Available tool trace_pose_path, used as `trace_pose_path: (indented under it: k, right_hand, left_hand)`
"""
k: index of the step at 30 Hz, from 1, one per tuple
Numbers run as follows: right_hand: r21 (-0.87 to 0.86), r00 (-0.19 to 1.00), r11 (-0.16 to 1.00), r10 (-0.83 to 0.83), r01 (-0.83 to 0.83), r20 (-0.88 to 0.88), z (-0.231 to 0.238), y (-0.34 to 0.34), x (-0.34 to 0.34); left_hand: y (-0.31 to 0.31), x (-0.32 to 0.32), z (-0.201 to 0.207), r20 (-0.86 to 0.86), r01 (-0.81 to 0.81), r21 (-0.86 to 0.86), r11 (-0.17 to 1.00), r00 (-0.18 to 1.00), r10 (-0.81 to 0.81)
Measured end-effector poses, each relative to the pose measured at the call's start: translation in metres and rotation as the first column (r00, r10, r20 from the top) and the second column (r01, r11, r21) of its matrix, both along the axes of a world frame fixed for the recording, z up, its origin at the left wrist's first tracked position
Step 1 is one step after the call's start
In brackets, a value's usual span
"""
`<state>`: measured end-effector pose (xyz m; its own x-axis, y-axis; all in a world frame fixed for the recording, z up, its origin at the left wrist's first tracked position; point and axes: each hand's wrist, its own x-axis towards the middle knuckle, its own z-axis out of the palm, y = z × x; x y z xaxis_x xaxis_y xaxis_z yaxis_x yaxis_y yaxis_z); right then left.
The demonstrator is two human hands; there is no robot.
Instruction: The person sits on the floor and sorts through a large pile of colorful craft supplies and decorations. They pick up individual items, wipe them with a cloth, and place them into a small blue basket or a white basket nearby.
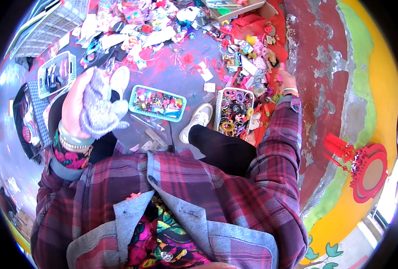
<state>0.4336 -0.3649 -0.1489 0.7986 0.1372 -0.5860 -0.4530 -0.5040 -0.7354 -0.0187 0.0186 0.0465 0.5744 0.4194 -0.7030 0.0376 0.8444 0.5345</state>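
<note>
My left hand (73, 110), raised at the left, is closed around a fluffy grey plush-like item (101, 105) with soft lobes sticking out. The palm hides part of it, so its exact kind does not show. On the far right, my right hand (287, 80) reaches to the edge of a heap of small colourful accessories (259, 58) on red cloth. A small pink spot shows at its fingers, but whether they grip anything is too small to make out. Between my shoes stands a light-blue basket (133, 110) of mixed trinkets. A white basket (216, 119) of hair ties stands beside my right leg.
Across the far floor spreads a large heap of packets and trinkets (158, 33). Stacked grey crates (51, 33), a white basket (40, 80) and a black container (21, 130) stand at the left. A peeling red wall (320, 89) runs along the right, with a red hanging ornament (358, 175).
</note>
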Motion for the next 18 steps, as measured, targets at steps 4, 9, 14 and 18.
trace_pose_path:
  k: [4, 9, 14, 18]
  right_hand:
    - [0.114, 0.871, 0.905, 0.426, -0.411, -0.243, -0.035, 0.061, -0.063]
    - [0.211, 0.608, 0.715, 0.685, -0.666, -0.401, -0.063, 0.138, -0.193]
    - [0.212, 0.463, 0.603, 0.754, -0.769, -0.467, -0.085, 0.162, -0.275]
    - [-0.063, 0.254, 0.246, 0.943, -0.967, -0.216, -0.097, 0.169, -0.3]
  left_hand:
    - [0.018, -0.022, -0.018, 0.114, -0.008, 0.148, 0.989, 0.993, -0.009]
    - [0.039, -0.06, -0.053, 0.361, -0.099, 0.749, 0.655, 0.89, -0.278]
    - [0.074, -0.078, -0.066, 0.256, -0.064, 0.833, 0.549, 0.925, -0.281]
    - [0.076, -0.096, -0.065, 0.365, -0.125, 0.764, 0.633, 0.893, -0.263]
